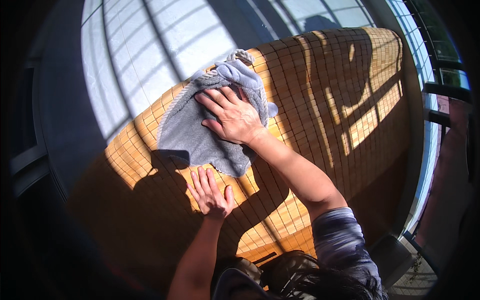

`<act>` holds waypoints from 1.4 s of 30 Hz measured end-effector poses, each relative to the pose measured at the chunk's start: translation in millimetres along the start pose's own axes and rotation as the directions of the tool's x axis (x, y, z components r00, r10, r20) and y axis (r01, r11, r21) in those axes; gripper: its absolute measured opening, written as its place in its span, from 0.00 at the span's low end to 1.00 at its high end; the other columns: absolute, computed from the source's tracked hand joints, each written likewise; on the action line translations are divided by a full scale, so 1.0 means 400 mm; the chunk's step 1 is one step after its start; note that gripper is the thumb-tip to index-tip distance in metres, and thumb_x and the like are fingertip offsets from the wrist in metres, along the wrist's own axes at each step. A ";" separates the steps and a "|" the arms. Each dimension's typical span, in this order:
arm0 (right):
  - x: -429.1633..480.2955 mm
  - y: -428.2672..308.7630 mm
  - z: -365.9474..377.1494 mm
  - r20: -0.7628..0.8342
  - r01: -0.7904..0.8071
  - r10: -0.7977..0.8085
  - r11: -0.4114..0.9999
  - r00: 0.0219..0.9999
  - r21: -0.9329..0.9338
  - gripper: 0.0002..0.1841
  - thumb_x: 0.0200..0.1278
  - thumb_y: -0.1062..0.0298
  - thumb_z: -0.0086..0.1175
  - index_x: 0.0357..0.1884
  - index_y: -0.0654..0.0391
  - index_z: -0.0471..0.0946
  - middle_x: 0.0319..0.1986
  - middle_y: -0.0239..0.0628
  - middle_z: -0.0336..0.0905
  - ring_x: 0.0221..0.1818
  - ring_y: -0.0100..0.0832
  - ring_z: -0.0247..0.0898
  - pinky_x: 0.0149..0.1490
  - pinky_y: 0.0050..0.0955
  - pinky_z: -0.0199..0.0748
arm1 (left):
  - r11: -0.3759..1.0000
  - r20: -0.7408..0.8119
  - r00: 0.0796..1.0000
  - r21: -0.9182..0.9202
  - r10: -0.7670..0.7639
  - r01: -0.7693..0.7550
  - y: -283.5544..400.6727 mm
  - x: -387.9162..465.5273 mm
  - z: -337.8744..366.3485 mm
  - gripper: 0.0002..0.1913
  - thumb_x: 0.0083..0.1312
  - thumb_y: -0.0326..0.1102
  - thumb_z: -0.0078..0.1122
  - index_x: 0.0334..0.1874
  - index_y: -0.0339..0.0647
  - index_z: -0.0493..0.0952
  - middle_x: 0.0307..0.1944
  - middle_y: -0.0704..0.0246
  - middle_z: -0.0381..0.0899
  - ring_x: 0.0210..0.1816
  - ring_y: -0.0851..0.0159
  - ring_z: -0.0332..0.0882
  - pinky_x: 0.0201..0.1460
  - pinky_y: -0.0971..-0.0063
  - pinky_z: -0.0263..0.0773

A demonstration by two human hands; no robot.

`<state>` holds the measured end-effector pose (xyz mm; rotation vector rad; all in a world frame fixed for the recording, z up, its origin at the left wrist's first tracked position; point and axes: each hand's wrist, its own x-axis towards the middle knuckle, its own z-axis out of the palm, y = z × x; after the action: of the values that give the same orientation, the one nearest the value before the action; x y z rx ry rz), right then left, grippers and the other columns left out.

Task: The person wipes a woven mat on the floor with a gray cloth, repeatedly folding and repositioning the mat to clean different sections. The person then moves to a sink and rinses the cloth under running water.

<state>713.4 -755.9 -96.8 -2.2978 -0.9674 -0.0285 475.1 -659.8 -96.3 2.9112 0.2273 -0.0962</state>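
A grey plush cloth (pixel 187 127) with a pale overlocked edge lies crumpled on a bamboo tile mat (pixel 247 210). My right hand (pixel 234 116) presses on its upper middle, palm down, fingers spread; the fingertips lie against a fold. Light grey-blue fabric (pixel 240 75) and a twisted pale cord loop (pixel 240 56) are bunched at the cloth's far edge. Just below the cloth's near edge, my left hand (pixel 212 197) is palm down over the mat with its fingers apart, holding nothing. Whether it bears weight on the mat cannot be told.
The mat stretches right under strong sun and shadow bars. Beyond its far edge is a pale smooth floor (pixel 123 63). A window with dark railings (pixel 446 90) stands at the right. My knees and dark hair show at the bottom.
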 end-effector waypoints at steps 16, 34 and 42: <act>-0.379 -0.137 -0.042 -0.083 -0.594 0.591 0.780 0.803 -0.198 0.37 0.63 0.39 0.49 0.71 0.47 0.61 0.72 0.43 0.51 0.72 0.52 0.46 0.66 0.72 0.42 | 0.995 0.166 0.986 0.099 0.007 -0.023 0.075 0.054 -0.078 0.36 0.67 0.40 0.49 0.74 0.34 0.48 0.73 0.45 0.48 0.73 0.38 0.48 0.73 0.46 0.47; -1.171 0.770 -0.776 -0.571 -0.921 0.728 0.234 0.379 -0.313 0.34 0.69 0.37 0.39 0.72 0.43 0.59 0.73 0.37 0.50 0.76 0.44 0.41 0.71 0.64 0.40 | 0.952 -0.061 0.988 0.285 0.139 -0.116 0.016 0.015 0.023 0.36 0.74 0.58 0.26 0.76 0.37 0.48 0.77 0.55 0.44 0.77 0.51 0.40 0.77 0.54 0.36; -1.209 0.883 -0.859 -0.574 -0.931 0.738 0.217 0.353 -0.294 0.35 0.69 0.36 0.34 0.74 0.42 0.55 0.74 0.37 0.47 0.76 0.43 0.39 0.72 0.62 0.36 | 0.753 0.119 0.971 0.653 -0.205 0.079 0.044 -0.004 -0.005 0.31 0.76 0.50 0.22 0.77 0.43 0.46 0.78 0.59 0.43 0.77 0.56 0.42 0.76 0.56 0.41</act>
<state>664.1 -1443.5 -139.1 -2.9520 0.7653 -0.2582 476.7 -676.5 -90.3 3.5338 0.4692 -0.5810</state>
